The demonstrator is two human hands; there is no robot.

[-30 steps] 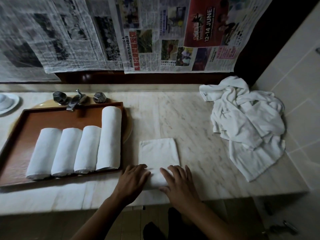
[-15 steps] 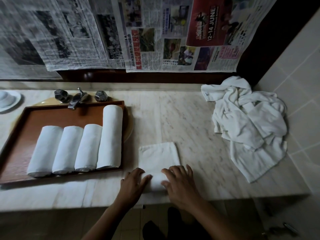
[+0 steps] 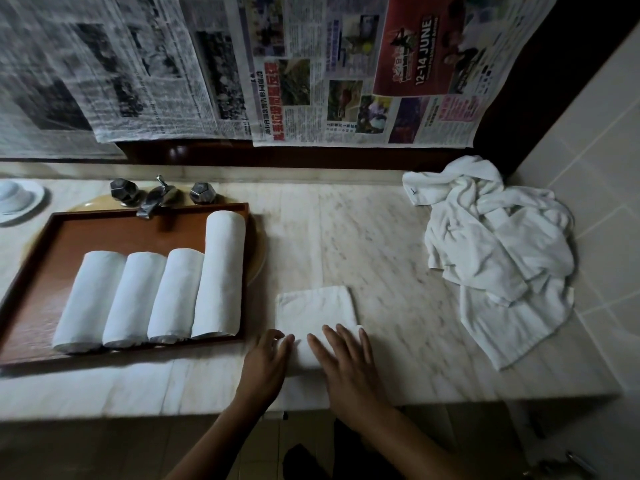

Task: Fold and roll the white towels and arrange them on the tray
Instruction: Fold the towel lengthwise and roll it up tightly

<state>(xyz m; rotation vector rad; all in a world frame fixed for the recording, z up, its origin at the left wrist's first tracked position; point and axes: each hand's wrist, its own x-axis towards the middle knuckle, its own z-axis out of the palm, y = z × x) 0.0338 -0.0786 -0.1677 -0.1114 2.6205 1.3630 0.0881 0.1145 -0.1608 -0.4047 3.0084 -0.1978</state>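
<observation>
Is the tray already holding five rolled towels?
No, the tray holds four rolled towels side by side; a folded towel lies on the counter under the left hand and right hand.

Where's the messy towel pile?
In the head view, the messy towel pile sits at the far right of the counter, beside the tiled wall, right of the folded towel.

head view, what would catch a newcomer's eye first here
First, the row of four rolled white towels lying side by side on the brown rectangular wooden tray, at the left of the pale marble counter. Next, the left hand and right hand resting on the near end of a folded white towel at the counter's front edge. At the right sits a crumpled heap of white towels, with newspaper sheets covering the wall behind.
</observation>
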